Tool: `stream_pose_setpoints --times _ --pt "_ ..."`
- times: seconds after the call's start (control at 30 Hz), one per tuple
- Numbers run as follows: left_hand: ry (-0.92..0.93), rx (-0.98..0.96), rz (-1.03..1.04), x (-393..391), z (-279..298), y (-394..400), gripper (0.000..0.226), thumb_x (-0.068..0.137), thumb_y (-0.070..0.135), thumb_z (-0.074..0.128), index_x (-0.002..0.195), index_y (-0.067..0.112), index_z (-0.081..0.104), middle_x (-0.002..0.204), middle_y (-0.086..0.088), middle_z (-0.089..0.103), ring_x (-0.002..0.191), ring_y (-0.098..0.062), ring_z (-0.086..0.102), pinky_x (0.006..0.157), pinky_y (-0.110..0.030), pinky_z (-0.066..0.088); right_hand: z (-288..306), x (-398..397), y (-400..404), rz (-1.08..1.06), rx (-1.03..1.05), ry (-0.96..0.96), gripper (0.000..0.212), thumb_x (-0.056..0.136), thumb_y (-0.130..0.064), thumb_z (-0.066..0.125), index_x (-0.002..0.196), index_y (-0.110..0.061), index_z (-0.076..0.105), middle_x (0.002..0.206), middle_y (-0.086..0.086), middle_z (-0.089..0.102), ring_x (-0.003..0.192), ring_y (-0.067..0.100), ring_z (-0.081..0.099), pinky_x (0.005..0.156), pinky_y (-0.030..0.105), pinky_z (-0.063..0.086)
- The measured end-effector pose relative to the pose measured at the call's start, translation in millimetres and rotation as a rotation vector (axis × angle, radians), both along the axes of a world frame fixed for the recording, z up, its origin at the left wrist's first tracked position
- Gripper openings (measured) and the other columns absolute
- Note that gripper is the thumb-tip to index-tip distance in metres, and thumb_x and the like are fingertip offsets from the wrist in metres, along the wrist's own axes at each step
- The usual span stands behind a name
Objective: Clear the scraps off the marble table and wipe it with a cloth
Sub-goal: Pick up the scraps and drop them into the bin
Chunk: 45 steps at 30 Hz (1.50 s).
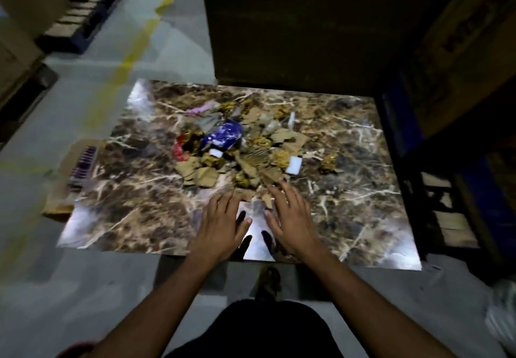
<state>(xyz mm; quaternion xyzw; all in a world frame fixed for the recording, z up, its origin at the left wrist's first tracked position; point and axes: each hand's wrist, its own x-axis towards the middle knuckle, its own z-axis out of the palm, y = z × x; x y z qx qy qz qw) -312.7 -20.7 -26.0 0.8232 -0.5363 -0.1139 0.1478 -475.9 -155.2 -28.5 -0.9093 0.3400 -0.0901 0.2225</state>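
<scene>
The scraps [240,148] lie in one loose heap on the middle of the marble tabletop [349,190], a little toward its far side: torn brown cardboard pieces [206,174], crumpled gold foil balls [329,160], a crinkled blue wrapper [223,134], a red wrapper [180,149] and a few small white cards [294,164]. All of it looks light and thin; the cardboard is probably stiff enough to slide flat, the foil and wrappers soft and springy, likely to scatter or skid on the glossy stone rather than stay put. Pinching single bits would be slow, so the better hold is probably to cup the heap from both flanks and rake it together, or sweep it toward an edge

The left hand [220,226] and right hand [290,220] hover palm-down over the near middle of the tabletop, side by side, each grip released with fingers spread and nothing held. The heap sits just beyond the fingertips; the right hand's fingers [282,190] reach the nearest cardboard pieces, though the blur hides whether they touch. The left hand's fingertips stop just short of the closest scrap

A flat cardboard box [75,173] lies on the floor beside the tabletop's left edge. No cloth is clearly visible
</scene>
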Motion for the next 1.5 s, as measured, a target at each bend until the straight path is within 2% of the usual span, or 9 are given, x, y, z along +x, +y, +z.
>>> stream_pose_setpoints --times 0.17,0.37,0.47,0.57,0.77,0.93,1.17,1.37,1.5 --pt "0.193 0.030 0.155 -10.5 -23.6 -42.1 0.070 0.095 0.062 0.029 0.153 0.022 0.031 0.160 -0.005 0.027 0.143 -0.029 0.021 0.115 -0.048 0.026 -19.4 -37.6 -100.6 -0.181 0.057 0.062 0.061 0.099 -0.053 0.039 0.153 -0.025 0.037 0.162 0.010 0.031 0.146 0.033 0.031 0.115 0.056 0.035" --pt "0.274 0.010 0.170 7.3 -38.9 -57.4 0.070 0.096 0.055 0.041 0.154 0.018 0.028 0.162 -0.008 0.024 0.145 -0.029 0.022 0.117 -0.049 0.025 -40.3 -46.4 -192.8 -0.320 0.135 0.110 0.064 0.099 -0.050 0.054 0.155 -0.027 0.032 0.164 0.012 0.025 0.148 0.039 0.024 0.117 0.059 0.028" --pt "0.305 0.022 0.119 11.7 -37.1 -66.5 0.066 0.098 0.051 0.042 0.155 0.020 0.027 0.161 -0.007 0.025 0.147 -0.027 0.023 0.118 -0.045 0.023 -48.6 -24.7 -182.0 -0.243 0.244 0.121 0.065 0.101 -0.055 0.047 0.157 -0.030 0.028 0.167 0.007 0.017 0.150 0.037 0.021 0.118 0.060 0.027" --pt "0.350 -0.030 0.098 15.8 -36.4 -68.2 0.062 0.099 0.054 0.039 0.153 0.026 0.031 0.156 -0.003 0.036 0.142 -0.024 0.031 0.115 -0.050 0.032 -49.1 -1.1 -144.8 -0.138 0.265 0.072 0.066 0.098 -0.059 0.037 0.157 -0.031 0.028 0.165 0.005 0.022 0.149 0.034 0.024 0.119 0.056 0.024" --pt "0.393 -0.159 0.321 42.2 -40.8 -61.7 0.066 0.095 0.062 0.033 0.150 0.025 0.037 0.155 -0.005 0.036 0.143 -0.028 0.028 0.113 -0.054 0.032 -47.8 5.7 -122.8 -0.214 0.257 -0.126 0.071 0.094 -0.068 0.032 0.156 -0.034 0.032 0.166 0.003 0.021 0.150 0.028 0.024 0.118 0.060 0.024" --pt "0.566 -0.198 0.278 44.5 -45.5 -83.5 0.064 0.097 0.060 0.035 0.152 0.029 0.032 0.158 -0.003 0.033 0.144 -0.021 0.031 0.116 -0.048 0.030 -52.6 29.1 -118.7 -0.181 0.237 -0.050 0.072 0.091 -0.076 0.029 0.155 -0.045 0.026 0.170 -0.003 0.007 0.153 0.032 0.010 0.118 0.068 0.016" --pt "0.734 -0.257 0.320 21.8 -43.0 -98.3 0.060 0.097 0.052 0.042 0.152 0.030 0.032 0.151 0.007 0.034 0.137 -0.012 0.033 0.107 -0.035 0.031 -49.9 45.6 -70.8 -0.212 0.209 -0.082 0.057 0.095 -0.070 0.038 0.148 -0.048 0.039 0.169 -0.007 0.004 0.154 0.028 0.005 0.116 0.058 0.017" --pt "0.769 -0.289 0.417 33.2 -43.0 -106.7 0.066 0.095 0.062 0.037 0.154 0.033 0.030 0.161 0.000 0.028 0.147 -0.019 0.025 0.112 -0.040 0.026 -41.9 55.5 -78.6 -0.373 0.113 -0.052 0.058 0.092 -0.072 0.036 0.146 -0.051 0.040 0.169 -0.005 0.006 0.154 0.035 0.006 0.118 0.064 0.012" --pt "0.839 -0.342 0.423 29.8 -53.8 -109.9 0.057 0.099 0.054 0.040 0.153 0.036 0.033 0.158 0.004 0.034 0.142 -0.011 0.034 0.114 -0.042 0.034 -41.1 71.6 -76.2 -0.264 0.096 0.033 0.055 0.094 -0.073 0.036 0.146 -0.057 0.035 0.169 -0.002 0.007 0.153 0.034 0.007 0.116 0.062 0.013"
